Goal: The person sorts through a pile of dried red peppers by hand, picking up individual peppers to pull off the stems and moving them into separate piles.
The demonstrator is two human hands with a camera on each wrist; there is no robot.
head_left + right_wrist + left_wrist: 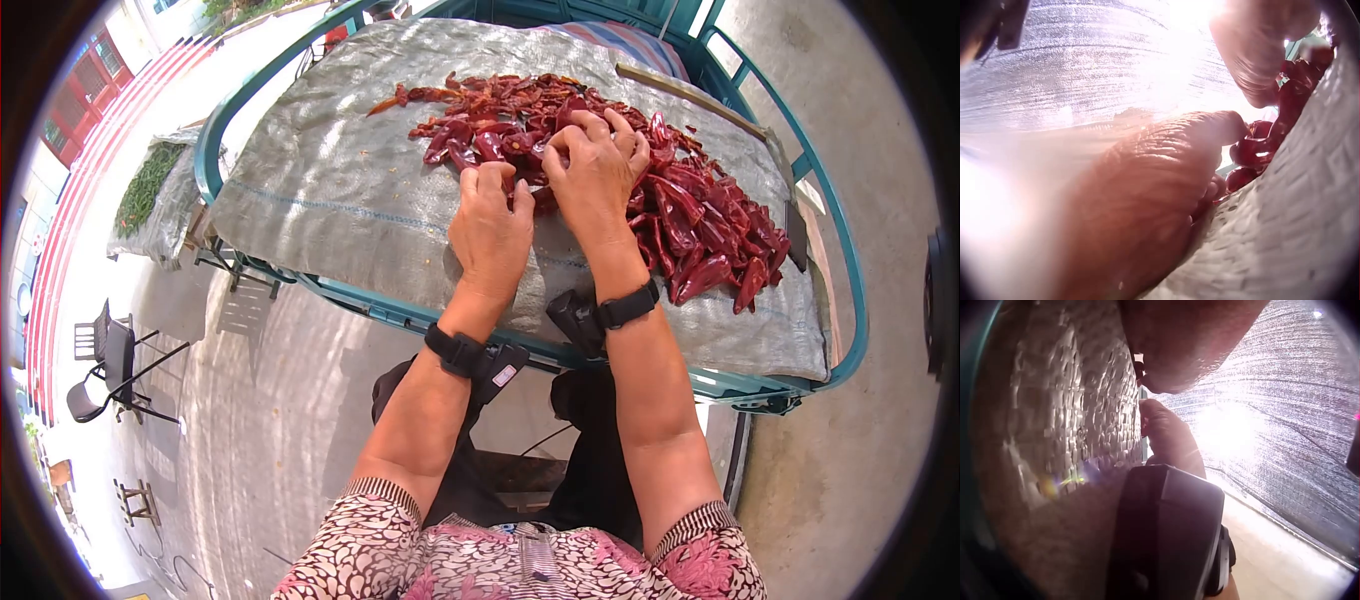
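A heap of dried red chili peppers lies on a woven sack sheet, its larger whole pods at the right and smaller, shrivelled pieces toward the back. At the heap's near edge, my left hand pinches a red chili pepper between thumb and curled fingers; most of the pepper is hidden. My right hand is bent over the middle of the heap, fingers curled down among the pods. In the right wrist view its thumb reaches to glossy red pods; I cannot tell whether it grips one.
A teal metal rail runs round the cart bed under the sheet. A wooden strip lies along the sheet's back right. Off to the left stand a black folding chair, a small stool and a sack with green produce.
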